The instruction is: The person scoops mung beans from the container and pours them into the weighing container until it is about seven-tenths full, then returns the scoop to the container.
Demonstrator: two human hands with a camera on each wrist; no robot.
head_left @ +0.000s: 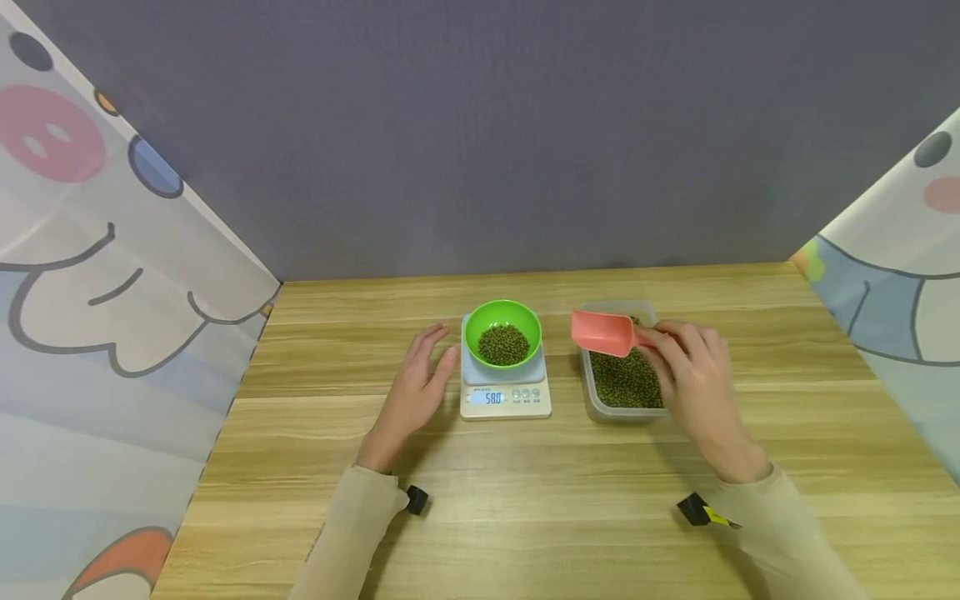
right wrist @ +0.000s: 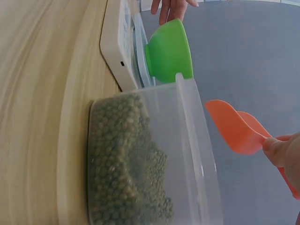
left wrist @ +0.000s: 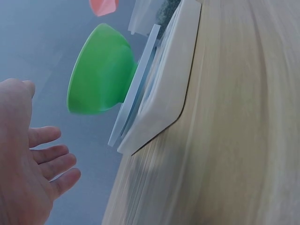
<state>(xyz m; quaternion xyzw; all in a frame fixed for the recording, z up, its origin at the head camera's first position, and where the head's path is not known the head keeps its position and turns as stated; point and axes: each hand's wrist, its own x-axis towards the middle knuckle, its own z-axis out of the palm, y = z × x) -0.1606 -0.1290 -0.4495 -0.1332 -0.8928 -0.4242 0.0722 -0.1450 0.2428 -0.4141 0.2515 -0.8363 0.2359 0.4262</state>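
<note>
Scoop (head_left: 602,333): pink, raised above the translucent tub (head_left: 624,415)
Right hand (head_left: 697,379): pinches the scoop's handle
Tub: holds green beans (head_left: 626,383), right of the scale (head_left: 506,412)
Bowl (head_left: 504,312): green, on the scale, beans inside
Scale: display reads 58.0
Left hand (head_left: 414,387): fingers loosely extended, left of the scale

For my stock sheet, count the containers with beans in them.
2: the green bowl on the scale, and the clear plastic box to the right of it.

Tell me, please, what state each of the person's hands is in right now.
Left hand: open, holding nothing, beside the scale.
Right hand: closed, holding the coral scoop by its handle.
</note>
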